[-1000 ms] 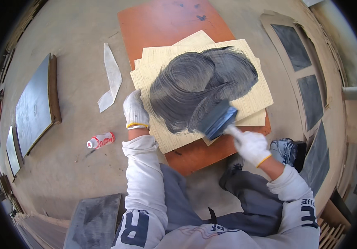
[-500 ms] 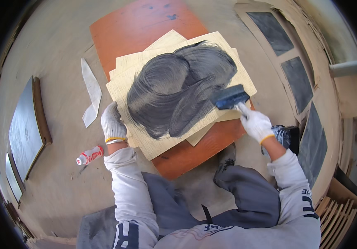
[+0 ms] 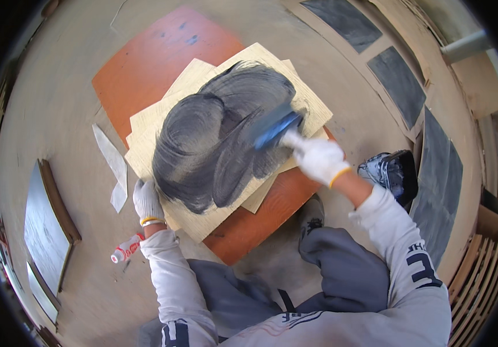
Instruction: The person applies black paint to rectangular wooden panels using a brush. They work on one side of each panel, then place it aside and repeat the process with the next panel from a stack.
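Observation:
A pale wood-grained board lies on top of a fanned stack of similar boards. Dark swirling strokes of black coating spread over most of its face. In a white glove, my right hand is closed round the handle of a wide brush. The brush head, blue-black and smeared by motion, is against the coated area right of centre. My left hand, also gloved, grips the board's left edge, its fingers partly hidden.
Beneath the stack is an orange-brown sheet. A black-smeared bucket stands right of it. Left lie a white strip, a red-and-white bottle and a stack of panels. Dark panels and wooden slats line the right.
My right hand has swept the brush leftward and slightly up from the board's right edge, leaving more black there. The whole view has shifted; my left hand stays at the board's left edge.

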`<state>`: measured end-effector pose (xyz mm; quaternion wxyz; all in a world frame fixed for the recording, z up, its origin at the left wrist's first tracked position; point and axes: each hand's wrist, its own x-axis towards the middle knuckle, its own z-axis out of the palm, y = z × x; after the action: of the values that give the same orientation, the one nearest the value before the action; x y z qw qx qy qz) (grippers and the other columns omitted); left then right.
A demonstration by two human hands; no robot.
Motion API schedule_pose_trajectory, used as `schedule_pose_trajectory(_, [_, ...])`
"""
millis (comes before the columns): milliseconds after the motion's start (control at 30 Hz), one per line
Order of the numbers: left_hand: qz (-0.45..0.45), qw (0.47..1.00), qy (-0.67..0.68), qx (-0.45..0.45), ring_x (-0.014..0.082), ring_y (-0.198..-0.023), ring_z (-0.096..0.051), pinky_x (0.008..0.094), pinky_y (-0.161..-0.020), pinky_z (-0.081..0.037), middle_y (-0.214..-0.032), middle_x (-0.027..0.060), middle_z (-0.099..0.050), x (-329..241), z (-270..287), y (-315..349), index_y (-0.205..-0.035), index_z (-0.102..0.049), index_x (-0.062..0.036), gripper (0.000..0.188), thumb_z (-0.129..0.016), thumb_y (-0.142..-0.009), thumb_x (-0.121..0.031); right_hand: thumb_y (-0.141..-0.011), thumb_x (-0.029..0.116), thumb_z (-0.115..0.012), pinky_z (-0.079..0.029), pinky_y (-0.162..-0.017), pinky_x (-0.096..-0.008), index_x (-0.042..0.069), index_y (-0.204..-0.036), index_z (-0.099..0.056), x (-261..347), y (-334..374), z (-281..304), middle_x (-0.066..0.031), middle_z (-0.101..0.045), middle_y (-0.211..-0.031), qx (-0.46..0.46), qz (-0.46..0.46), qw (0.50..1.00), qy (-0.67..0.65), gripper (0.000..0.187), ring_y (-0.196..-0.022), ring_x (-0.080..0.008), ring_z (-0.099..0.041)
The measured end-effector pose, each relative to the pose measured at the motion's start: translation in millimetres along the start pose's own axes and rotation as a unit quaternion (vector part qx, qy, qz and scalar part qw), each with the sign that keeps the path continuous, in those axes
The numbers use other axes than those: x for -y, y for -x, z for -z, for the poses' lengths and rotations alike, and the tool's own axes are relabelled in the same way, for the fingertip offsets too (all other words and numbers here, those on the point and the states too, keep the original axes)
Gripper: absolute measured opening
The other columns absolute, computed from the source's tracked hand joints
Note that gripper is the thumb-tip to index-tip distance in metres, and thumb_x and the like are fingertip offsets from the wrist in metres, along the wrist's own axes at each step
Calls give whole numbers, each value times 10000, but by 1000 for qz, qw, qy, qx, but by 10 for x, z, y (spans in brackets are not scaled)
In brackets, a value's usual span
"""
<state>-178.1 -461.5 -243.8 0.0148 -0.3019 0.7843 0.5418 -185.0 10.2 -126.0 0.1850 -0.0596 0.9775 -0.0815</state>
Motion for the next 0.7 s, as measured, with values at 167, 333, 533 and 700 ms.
schedule_pose_trajectory(167, [13, 998, 54, 4, 196, -981, -691, 322, -899, -525, -1169, 126, -764, 228, 117, -88, -1361, -661, 47, 431, -554, -993, -148, -1009, 303, -575, -597, -744, -509, 375, -1491, -606, -213, 494, 25, -140, -778, -947, 64, -76, 995, 30, 488, -839, -340, -765])
schedule_pose_trajectory(333, [32, 997, -61, -17, 294, -1072, -703, 367, -959, -517, -1255, 199, -738, 153, -107, -47, -1466, -590, 30, 504, -491, -1067, -262, -1022, 305, -581, -591, -752, -547, 354, -1474, -590, -516, 280, 36, -167, -763, -919, -1, -104, 994, 24, 455, -835, -370, -750])
schedule_pose_trajectory(533, [-42, 966, -189, -169, 409, -1269, -662, 429, -1071, -488, -1385, 268, -687, 306, -199, -13, -1546, -525, -4, 533, -464, -1116, -314, -1027, 338, -560, -589, -778, -523, 322, -1517, -564, -562, 414, -41, -172, -776, -992, 13, -153, 988, -5, 491, -902, -381, -756])
schedule_pose_trajectory(700, [-23, 955, -219, -200, 455, -1292, -642, 460, -1074, -493, -1406, 299, -661, 249, -413, 102, -1556, -515, -21, 538, -458, -1131, -345, -1032, 321, -525, -577, -834, -542, 279, -1473, -582, -625, -73, 179, -184, -774, -1051, -2, -117, 993, 3, 446, -955, -398, -746])
